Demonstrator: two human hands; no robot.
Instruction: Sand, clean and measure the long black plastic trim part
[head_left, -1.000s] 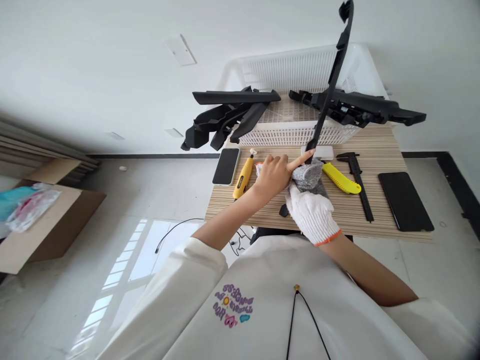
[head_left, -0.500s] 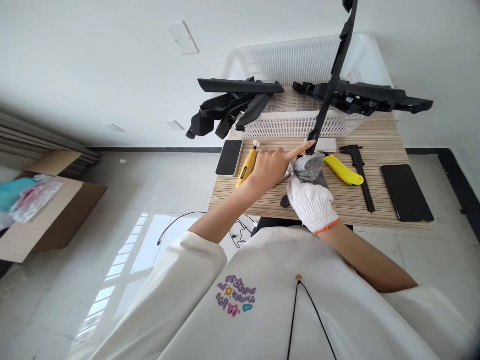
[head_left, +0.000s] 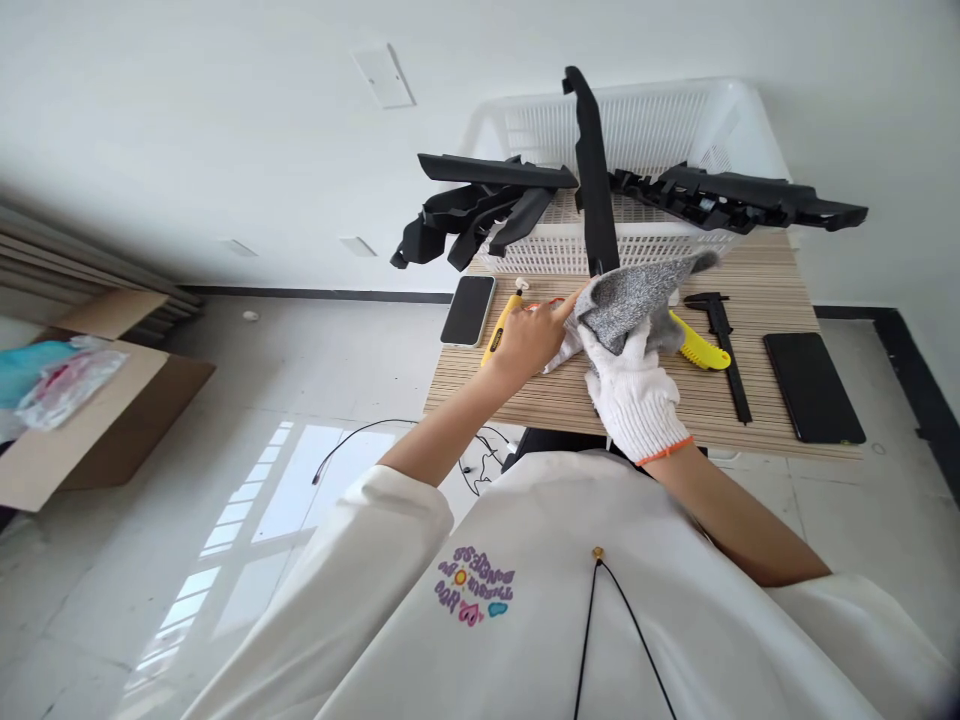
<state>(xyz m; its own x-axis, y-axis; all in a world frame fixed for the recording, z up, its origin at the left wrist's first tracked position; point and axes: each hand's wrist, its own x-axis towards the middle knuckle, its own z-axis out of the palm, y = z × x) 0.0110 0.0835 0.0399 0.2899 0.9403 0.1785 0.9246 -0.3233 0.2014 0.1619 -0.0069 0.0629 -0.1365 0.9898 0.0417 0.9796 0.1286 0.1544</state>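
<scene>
A long black plastic trim strip [head_left: 596,190] stands up from my hands, tilted over the white basket. Bare, my left hand [head_left: 532,335] closes near the strip's lower end, its index finger reaching along it; the thumb is hidden. My right hand [head_left: 634,385] wears a white knitted glove with an orange cuff edge and grips a grey cloth [head_left: 637,295]. The cloth covers the bottom end of the strip. Part of another white glove [head_left: 564,352] shows beneath my left hand.
Behind my hands, the white basket [head_left: 544,255] bears several black plastic parts [head_left: 480,200] on the left and more trim pieces [head_left: 750,195] on the right. On the table lie a yellow-handled tool [head_left: 501,328], a yellow knife [head_left: 701,345], a caliper [head_left: 727,350] and two phones [head_left: 814,385].
The black strip has turned, swung left and dropped lower, showing a broader face. The grey cloth, bunched before, now spreads out to the right over the strip's lower end.
</scene>
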